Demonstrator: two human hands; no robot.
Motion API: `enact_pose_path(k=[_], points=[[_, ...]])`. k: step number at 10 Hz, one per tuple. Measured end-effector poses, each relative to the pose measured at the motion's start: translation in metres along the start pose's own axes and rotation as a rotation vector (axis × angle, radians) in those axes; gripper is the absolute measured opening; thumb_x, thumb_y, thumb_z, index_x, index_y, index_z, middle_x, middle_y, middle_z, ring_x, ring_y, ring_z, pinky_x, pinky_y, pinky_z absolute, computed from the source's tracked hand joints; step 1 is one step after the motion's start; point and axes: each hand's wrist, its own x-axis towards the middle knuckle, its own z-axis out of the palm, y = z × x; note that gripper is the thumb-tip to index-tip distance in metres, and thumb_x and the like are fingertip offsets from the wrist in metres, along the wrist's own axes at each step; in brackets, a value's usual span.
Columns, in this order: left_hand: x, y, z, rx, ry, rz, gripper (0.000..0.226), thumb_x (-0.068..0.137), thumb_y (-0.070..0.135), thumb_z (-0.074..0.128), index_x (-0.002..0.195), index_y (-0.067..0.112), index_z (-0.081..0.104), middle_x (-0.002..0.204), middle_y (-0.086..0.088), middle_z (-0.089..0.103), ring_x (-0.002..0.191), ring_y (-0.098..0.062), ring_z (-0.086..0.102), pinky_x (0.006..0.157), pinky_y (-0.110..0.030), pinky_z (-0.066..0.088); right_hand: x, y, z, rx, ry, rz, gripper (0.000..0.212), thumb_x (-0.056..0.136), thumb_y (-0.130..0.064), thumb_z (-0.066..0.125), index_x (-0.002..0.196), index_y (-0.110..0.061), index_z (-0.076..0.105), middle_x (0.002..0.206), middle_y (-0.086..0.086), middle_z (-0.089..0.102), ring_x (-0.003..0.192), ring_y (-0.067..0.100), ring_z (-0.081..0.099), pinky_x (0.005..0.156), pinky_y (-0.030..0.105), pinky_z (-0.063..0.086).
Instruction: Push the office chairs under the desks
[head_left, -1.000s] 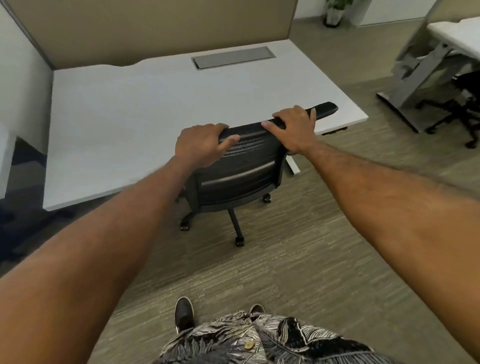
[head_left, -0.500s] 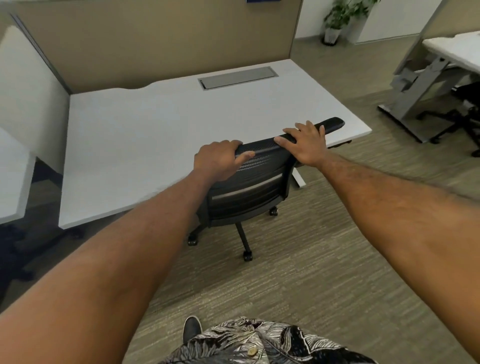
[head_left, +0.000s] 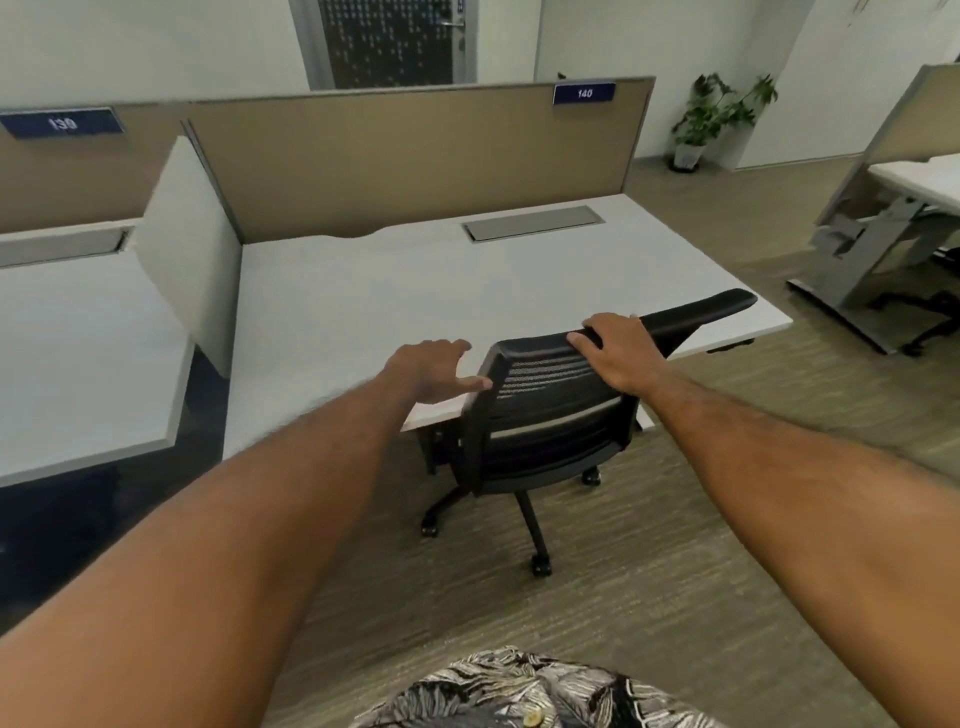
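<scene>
A black office chair (head_left: 545, 415) with a mesh back stands at the near edge of a white desk (head_left: 415, 291). Its seat is tucked partly under the desk top, and its back sticks out toward the person. The chair sits near the right end of the desk. Its black wheels rest on the striped carpet (head_left: 649, 597).

The right hand (head_left: 621, 353) lies on top of the chair back. The fingers curl over the top edge and hold it. The left hand (head_left: 431, 371) is off the chair, just to the left of the chair back. It is wide open with the fingers spread, and it holds nothing. The thumb tip looks very close to the side of the chair back, but it is hard to tell if it touches.

A flat grey cover plate (head_left: 532, 222) is set into the far part of the desk. A tan divider wall (head_left: 415, 156) stands behind the desk, with a blue number sign (head_left: 584, 93) at its top right. A white side panel (head_left: 189, 244) splits this desk from another white desk (head_left: 78, 353) on the left. A potted plant (head_left: 719, 117) stands by the far wall on the right. Another desk with a grey metal leg (head_left: 862, 249) is at the far right.

The person's leaf-print shirt (head_left: 530, 691) shows at the bottom.
</scene>
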Motion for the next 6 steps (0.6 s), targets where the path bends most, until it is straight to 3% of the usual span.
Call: enact_pose_path(k=[1, 2, 3, 5, 6], points=[[-0.046, -0.079, 0.017, 0.083, -0.002, -0.129, 0.084, 0.095, 0.074, 0.044, 0.159, 0.021, 0.029, 0.159, -0.008, 0.043, 0.142, -0.032, 0.044, 0.113, -0.050, 0.037, -0.002, -0.067, 0.031, -0.022, 0.012, -0.128, 0.051, 0.102, -0.056, 0.040, 0.107, -0.012, 0.066, 0.103, 0.006, 0.067, 0.104, 0.029, 0.061, 0.111, 0.050, 0.030], [-0.079, -0.124, 0.024, 0.109, -0.005, -0.233, 0.084, 0.096, 0.074, 0.042, 0.158, 0.020, 0.030, 0.157, -0.010, 0.045, 0.140, -0.032, 0.045, 0.112, -0.050, 0.037, -0.001, -0.105, 0.047, -0.071, -0.001, -0.159, 0.055, 0.101, -0.059, 0.041, 0.120, -0.013, 0.066, 0.123, 0.007, 0.067, 0.121, 0.029, 0.058, 0.116, 0.050, 0.025], [-0.129, -0.176, 0.019, 0.140, 0.034, -0.328, 0.084, 0.097, 0.074, 0.039, 0.158, 0.017, 0.031, 0.159, -0.010, 0.042, 0.143, -0.031, 0.042, 0.115, -0.053, 0.034, -0.002, -0.149, 0.065, -0.168, -0.068, -0.179, 0.067, 0.101, -0.062, 0.039, 0.147, -0.013, 0.047, 0.151, 0.008, 0.049, 0.141, 0.026, 0.041, 0.123, 0.049, 0.015], [-0.207, -0.225, -0.017, 0.181, 0.238, -0.380, 0.081, 0.098, 0.070, 0.041, 0.156, 0.014, 0.033, 0.163, -0.011, 0.034, 0.150, -0.028, 0.029, 0.122, -0.052, 0.021, -0.002, -0.215, 0.085, -0.170, -0.129, -0.232, 0.079, 0.100, -0.065, 0.036, 0.159, -0.014, 0.021, 0.168, 0.012, 0.013, 0.155, 0.028, 0.009, 0.124, 0.050, 0.000], [-0.229, -0.236, -0.037, 0.254, 0.278, -0.403, 0.082, 0.098, 0.070, 0.038, 0.159, 0.015, 0.029, 0.167, -0.011, 0.027, 0.154, -0.027, 0.021, 0.125, -0.052, 0.016, 0.000, -0.239, 0.082, -0.186, -0.105, -0.270, 0.081, 0.100, -0.066, 0.035, 0.160, -0.015, 0.017, 0.169, 0.011, 0.008, 0.156, 0.028, 0.004, 0.125, 0.050, -0.003]])
